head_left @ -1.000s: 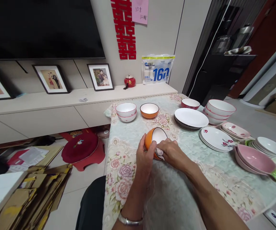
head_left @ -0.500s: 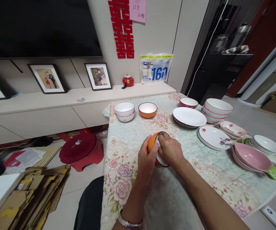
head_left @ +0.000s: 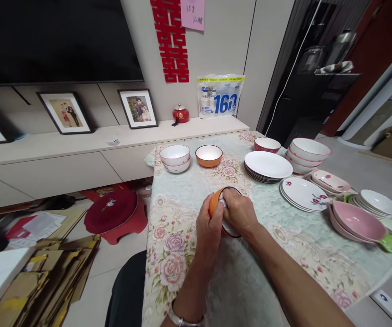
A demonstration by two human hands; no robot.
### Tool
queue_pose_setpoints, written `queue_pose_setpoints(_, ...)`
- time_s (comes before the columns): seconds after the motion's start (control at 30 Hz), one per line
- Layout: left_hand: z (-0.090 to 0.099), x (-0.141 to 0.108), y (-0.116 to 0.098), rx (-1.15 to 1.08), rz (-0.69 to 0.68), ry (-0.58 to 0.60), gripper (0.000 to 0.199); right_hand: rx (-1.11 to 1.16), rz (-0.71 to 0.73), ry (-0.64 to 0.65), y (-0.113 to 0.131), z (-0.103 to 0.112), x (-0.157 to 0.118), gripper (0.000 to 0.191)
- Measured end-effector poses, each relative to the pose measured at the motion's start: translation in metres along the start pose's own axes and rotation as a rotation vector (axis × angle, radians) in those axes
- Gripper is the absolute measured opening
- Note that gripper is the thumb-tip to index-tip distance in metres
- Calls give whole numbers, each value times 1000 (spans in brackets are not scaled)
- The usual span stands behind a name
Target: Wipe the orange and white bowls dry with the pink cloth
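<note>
An orange bowl [head_left: 215, 201] with a dark rim is tilted on its side above the cloth-covered table. My left hand [head_left: 208, 221] grips its left wall, thumb over the rim. Inside the bowl, my right hand [head_left: 239, 211] presses a whitish cloth [head_left: 221, 199] against the inner surface; its fingers are curled and partly hidden. Beyond my hands another orange bowl [head_left: 209, 156] stands upright, with two stacked white bowls [head_left: 175, 156] to its left.
To the right stand a stack of white plates [head_left: 268, 163], flower-patterned plates [head_left: 304, 194], pink leaf-handled dishes [head_left: 359, 221] and tall white bowls [head_left: 310, 151]. A red bowl [head_left: 267, 145] sits behind the plates. A dark chair [head_left: 127, 290] and red stool [head_left: 114, 211] are left of the table.
My right hand has shifted slightly inside the orange bowl with the cloth. The left hand keeps its hold, and the view has moved a little.
</note>
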State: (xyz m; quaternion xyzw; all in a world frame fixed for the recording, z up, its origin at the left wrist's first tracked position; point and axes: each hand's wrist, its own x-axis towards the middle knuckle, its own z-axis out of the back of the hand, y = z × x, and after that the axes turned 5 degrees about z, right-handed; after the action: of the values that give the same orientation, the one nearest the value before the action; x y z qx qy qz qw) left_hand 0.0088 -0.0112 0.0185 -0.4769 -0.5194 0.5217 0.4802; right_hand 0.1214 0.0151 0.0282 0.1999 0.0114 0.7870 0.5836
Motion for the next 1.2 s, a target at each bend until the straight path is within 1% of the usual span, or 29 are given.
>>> queue_pose_setpoints(0.07, -1, -2, 0, -16, -3, -5, 40, -104, -69, 59, 3, 6, 1, 16)
queue_pose_setpoints(0.13, -2, -3, 3, -11, 5, -42, 41, -150, -103, 142, 4, 12, 0, 17)
queue_pose_setpoints(0.23, -3, -3, 9, 2, -8, -104, 43, -108, -44, 261, 1, 17, -5, 16)
queue_pose_setpoints(0.3, -3, -1, 12, 9, -26, -140, 44, 51, 58, 302, -3, 17, -8, 14)
queue_pose_setpoints(0.4, -2, 1, 12, -2, -20, -176, 44, 439, 180, 310, -7, 14, -10, 9)
queue_pose_setpoints(0.47, 1, 3, 11, -12, -17, -184, 43, 675, 203, 276, -5, 14, -10, 8)
queue_pose_setpoints(0.53, 5, 4, 9, -18, -21, -193, 44, 836, 208, 250, -1, 18, -10, 8)
queue_pose_setpoints(0.6, 9, 5, 7, -23, -25, -214, 45, 934, 238, 279, 2, 24, -9, 9)
queue_pose_setpoints(0.67, 13, 6, 6, -27, -23, -249, 46, 973, 314, 354, 2, 32, -8, 10)
queue_pose_setpoints(0.73, 16, 7, 6, -24, -16, -291, 46, 957, 390, 419, -1, 38, -7, 19)
queue_pose_setpoints(0.8, 17, 7, 7, -17, -9, -330, 46, 881, 381, 429, -4, 38, -7, 30)
queue_pose_setpoints(0.87, 17, 8, 7, 0, -5, -357, 47, 729, 337, 372, -8, 31, -6, 37)
queue_pose_setpoints(0.9, 16, 9, 8, 12, -5, -366, 48, 626, 323, 329, -9, 26, -6, 37)
queue_pose_setpoints(0.97, 15, 9, 8, 39, -5, -374, 49, 409, 305, 225, -12, 15, -5, 27)
queue_pose_setpoints(1.03, 13, 10, 8, 51, -14, -363, 49, 263, 255, 112, -17, 4, -4, 16)
queue_pose_setpoints(1.1, 12, 9, 7, 50, -13, -345, 49, 227, 204, -13, -25, -3, -2, 12)
queue_pose_setpoints(1.2, 12, 9, 7, 31, 3, -326, 49, 300, 87, -196, -41, -10, 2, 15)
